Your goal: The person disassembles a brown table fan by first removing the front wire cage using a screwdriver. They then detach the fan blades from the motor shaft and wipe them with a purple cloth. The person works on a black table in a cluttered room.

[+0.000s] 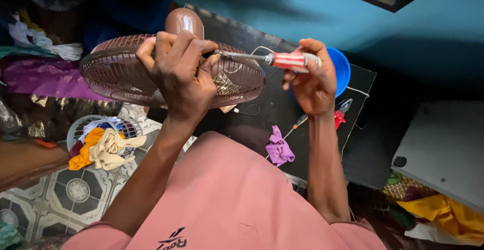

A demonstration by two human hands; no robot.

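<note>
**Screwdriver at the fan grille**

The brown fan [171, 73] is the thing to watch, held up over the near-left corner of the dark tabletop [262, 114], its wire grille facing mostly downward and its rounded motor housing poking up behind. The left hand [179, 71] is clenched tight on the grille's rim, fingers curled over the top edge. From the right of the fan comes the screwdriver [275, 58], lying nearly level, its metal shaft tip meeting the fan right beside the left hand's fingers. The right hand [312, 81] is wrapped closed around its red-and-white striped handle.

Just behind that right hand, further from the fan, a blue bowl [343, 68] sits on the tabletop. Below the fan's right edge lie a crumpled purple rag [278, 148], a thin second screwdriver [297, 124] and red-handled pliers [342, 111]. To the lower left of the fan, down on the patterned tile floor [65, 194], a basket [80, 129] holds yellow and cream cloths.
</note>
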